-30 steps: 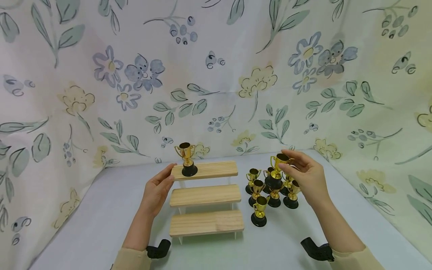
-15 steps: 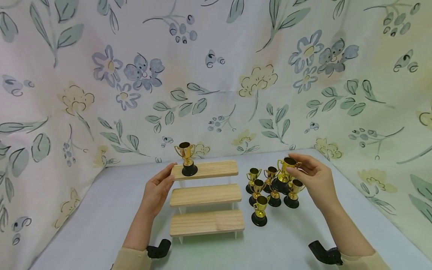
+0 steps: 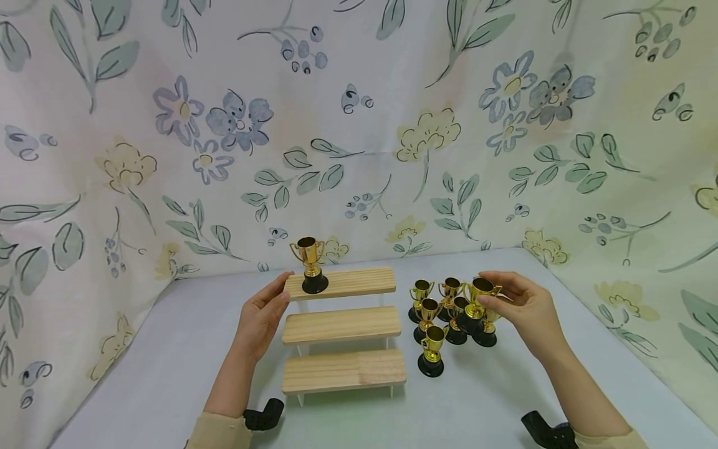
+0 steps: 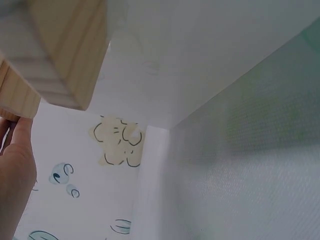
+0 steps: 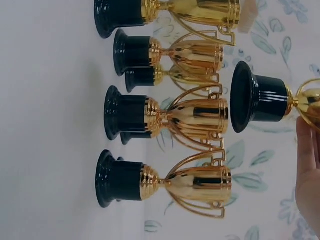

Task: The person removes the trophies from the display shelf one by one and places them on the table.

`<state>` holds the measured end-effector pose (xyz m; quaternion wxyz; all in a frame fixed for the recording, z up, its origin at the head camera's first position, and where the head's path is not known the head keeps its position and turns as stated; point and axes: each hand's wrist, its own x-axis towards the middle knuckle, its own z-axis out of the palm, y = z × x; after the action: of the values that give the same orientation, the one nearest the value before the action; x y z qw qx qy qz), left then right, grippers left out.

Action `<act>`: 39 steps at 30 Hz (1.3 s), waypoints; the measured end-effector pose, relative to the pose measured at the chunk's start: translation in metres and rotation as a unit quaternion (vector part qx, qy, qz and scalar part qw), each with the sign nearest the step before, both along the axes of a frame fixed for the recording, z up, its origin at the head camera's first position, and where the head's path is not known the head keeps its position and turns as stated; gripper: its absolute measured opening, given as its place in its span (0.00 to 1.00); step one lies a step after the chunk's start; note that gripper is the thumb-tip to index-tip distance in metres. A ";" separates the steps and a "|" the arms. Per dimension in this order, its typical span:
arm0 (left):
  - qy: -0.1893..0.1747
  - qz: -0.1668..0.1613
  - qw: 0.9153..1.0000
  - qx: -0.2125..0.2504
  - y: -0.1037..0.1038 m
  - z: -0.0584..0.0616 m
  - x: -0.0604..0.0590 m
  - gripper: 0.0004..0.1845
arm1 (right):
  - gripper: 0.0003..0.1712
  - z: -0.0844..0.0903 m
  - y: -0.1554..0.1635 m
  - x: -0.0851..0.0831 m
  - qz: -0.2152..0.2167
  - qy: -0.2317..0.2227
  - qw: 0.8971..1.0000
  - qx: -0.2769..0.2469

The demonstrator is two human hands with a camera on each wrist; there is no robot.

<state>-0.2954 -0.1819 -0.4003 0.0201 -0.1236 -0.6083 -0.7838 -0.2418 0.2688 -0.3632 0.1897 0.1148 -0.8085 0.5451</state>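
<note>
Right of centre in the head view, the right hand pinches a small gold trophy above the trophy cluster on the desk. The left hand, fingers straight, steadies the wooden stepped stand. Likely next: carry the trophy to a step. No writing visible.

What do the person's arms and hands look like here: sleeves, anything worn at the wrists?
Both hands, left hand and right hand, are bare, with no rings or gloves visible. Beige sleeves cover the forearms near the frame's bottom edge. A black wrist-mounted device sits at each sleeve end.
</note>
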 end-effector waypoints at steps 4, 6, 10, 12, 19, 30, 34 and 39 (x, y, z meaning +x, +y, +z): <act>-0.001 0.000 1.000 -0.001 0.000 0.000 0.000 0.32 | 0.22 -0.003 0.004 0.000 0.019 -0.003 1.000 -0.006; -0.002 0.001 1.000 0.001 0.000 0.000 -0.001 0.32 | 0.22 -0.005 0.006 0.000 0.028 -0.010 1.000 -0.009; -0.004 0.000 1.000 0.002 0.000 0.000 -0.001 0.32 | 0.23 -0.009 0.010 0.000 0.039 -0.037 0.998 -0.009; -0.004 0.001 1.000 0.002 0.000 -0.001 -0.001 0.32 | 0.24 -0.011 0.012 0.000 0.042 -0.050 0.998 -0.001; -0.004 0.000 1.000 0.001 0.000 -0.002 -0.001 0.33 | 0.23 -0.024 0.017 0.000 0.076 -0.082 0.993 0.021; -0.006 0.007 1.000 0.004 0.001 -0.004 0.000 0.32 | 0.24 -0.043 0.019 -0.005 0.103 -0.121 0.986 0.047; -0.005 0.008 1.000 0.003 0.001 -0.003 0.000 0.32 | 0.23 -0.047 0.020 -0.006 0.119 -0.124 0.984 0.047; -0.003 0.009 1.000 0.006 0.001 -0.002 0.000 0.32 | 0.24 -0.048 0.018 -0.006 0.134 -0.132 0.981 0.039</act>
<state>-0.2957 -0.1812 -0.4026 0.0264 -0.1158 -0.6050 -0.7873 -0.2480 0.2870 -0.4111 0.0023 0.1566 -0.8243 0.5441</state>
